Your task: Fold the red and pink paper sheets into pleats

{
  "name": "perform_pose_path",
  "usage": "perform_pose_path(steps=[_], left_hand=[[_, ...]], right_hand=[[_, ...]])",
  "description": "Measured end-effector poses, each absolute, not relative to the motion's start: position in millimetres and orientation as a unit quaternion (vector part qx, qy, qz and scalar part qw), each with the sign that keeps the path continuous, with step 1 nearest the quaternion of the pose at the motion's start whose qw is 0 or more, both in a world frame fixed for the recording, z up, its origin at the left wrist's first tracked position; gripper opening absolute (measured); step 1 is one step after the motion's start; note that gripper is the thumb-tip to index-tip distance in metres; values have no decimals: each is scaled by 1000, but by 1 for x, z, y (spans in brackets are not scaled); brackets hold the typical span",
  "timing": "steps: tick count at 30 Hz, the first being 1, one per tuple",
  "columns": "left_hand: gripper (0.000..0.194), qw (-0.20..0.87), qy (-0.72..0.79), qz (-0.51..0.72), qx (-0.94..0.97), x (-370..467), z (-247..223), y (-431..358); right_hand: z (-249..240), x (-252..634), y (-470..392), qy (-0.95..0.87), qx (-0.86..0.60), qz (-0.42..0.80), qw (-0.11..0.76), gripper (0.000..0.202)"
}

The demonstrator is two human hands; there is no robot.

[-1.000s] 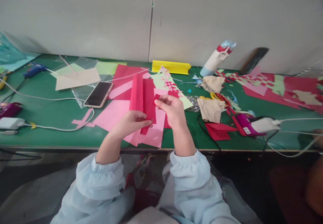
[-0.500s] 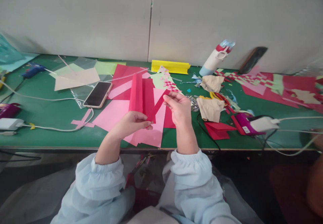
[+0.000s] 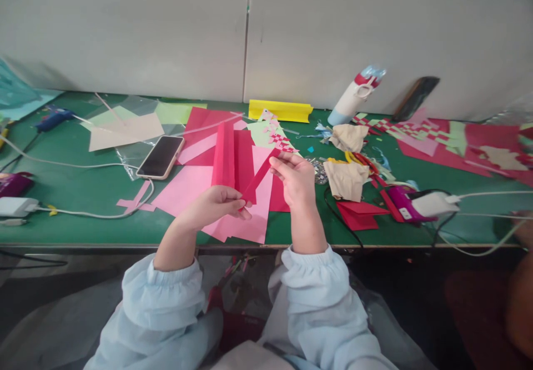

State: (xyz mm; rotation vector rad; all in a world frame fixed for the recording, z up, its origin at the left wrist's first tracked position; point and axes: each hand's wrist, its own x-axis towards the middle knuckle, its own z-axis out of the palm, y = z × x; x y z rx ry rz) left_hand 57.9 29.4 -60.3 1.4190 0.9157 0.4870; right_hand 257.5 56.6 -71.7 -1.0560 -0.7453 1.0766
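Between my two hands a narrow red paper strip [image 3: 261, 176] is held at a slant above the table. My left hand [image 3: 216, 206] is closed on its lower end, fingers and thumb pinched together. The upper end is pinched by my right hand [image 3: 295, 178], thumb on top. Behind the strip a folded red paper [image 3: 224, 156] lies lengthwise on more red sheets. Under them pink paper sheets [image 3: 181, 189] spread toward the table's front edge. A checkered woven paper piece [image 3: 280, 136] in red and pink rests on light green paper just beyond my right hand.
Left of the sheets lies a phone [image 3: 161, 156], with a white cable beside it. A yellow folded paper [image 3: 281, 111] stands by the wall. To the right are a bottle [image 3: 352, 100], beige cloth pieces [image 3: 346, 178], a purple power socket [image 3: 400, 203] and a glue gun [image 3: 54, 117] far left.
My left hand has shifted very slightly down and left along the strip. My right hand stays nearly still, and both keep hold of the strip.
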Motion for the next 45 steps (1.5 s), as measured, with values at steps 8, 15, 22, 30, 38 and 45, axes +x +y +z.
perform_pose_path(steps=[8, 15, 22, 30, 38, 45], left_hand=[[24, 623, 401, 207, 639, 55, -60, 30], [29, 570, 407, 194, 687, 55, -56, 31], [29, 585, 414, 199, 668, 48, -55, 33], [31, 531, 491, 246, 645, 19, -51, 34], [40, 497, 541, 278, 620, 6, -45, 33], [42, 483, 539, 268, 637, 2, -45, 33]], right_hand=[[-72, 259, 57, -322, -472, 478, 667, 36], [-71, 259, 57, -303, -456, 492, 677, 35], [-68, 263, 54, -310, -458, 516, 654, 36], [-63, 280, 46, -417, -457, 571, 540, 35], [-58, 288, 39, -485, -460, 569, 480, 33], [-57, 290, 37, -499, -456, 565, 473, 30]])
